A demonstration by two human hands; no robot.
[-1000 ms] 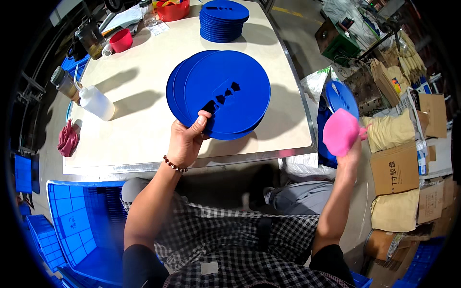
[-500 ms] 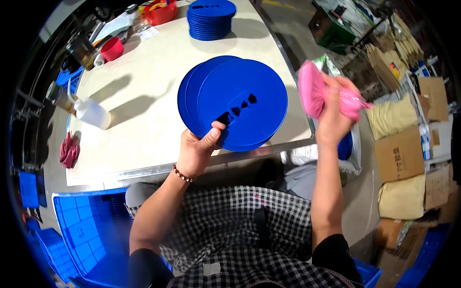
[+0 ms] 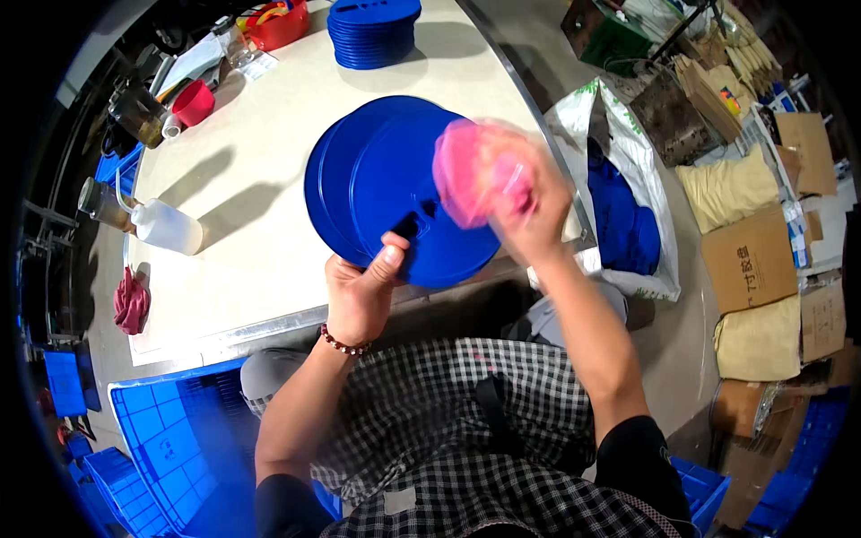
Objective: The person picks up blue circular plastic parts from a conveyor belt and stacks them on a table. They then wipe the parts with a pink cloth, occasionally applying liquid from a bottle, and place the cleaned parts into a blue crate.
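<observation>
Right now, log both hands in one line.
left hand: gripping overlapping blue discs | right hand: holding pink cloth over discs, contact unclear | table: blue disc stack at far side

Right hand (image 3: 538,213) and pink cloth (image 3: 462,175) were blurred, top blue disc (image 3: 390,179) was partly hidden, far stack (image 3: 372,47) was cropped above.

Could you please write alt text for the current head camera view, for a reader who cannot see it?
A person's left hand holds several overlapping flat, round blue discs, while the blurred right hand holds a soft-looking pink wad over the discs' right side. The cream-topped table bears a stack of blue discs and, at left, a translucent white squeeze bottle.
</observation>
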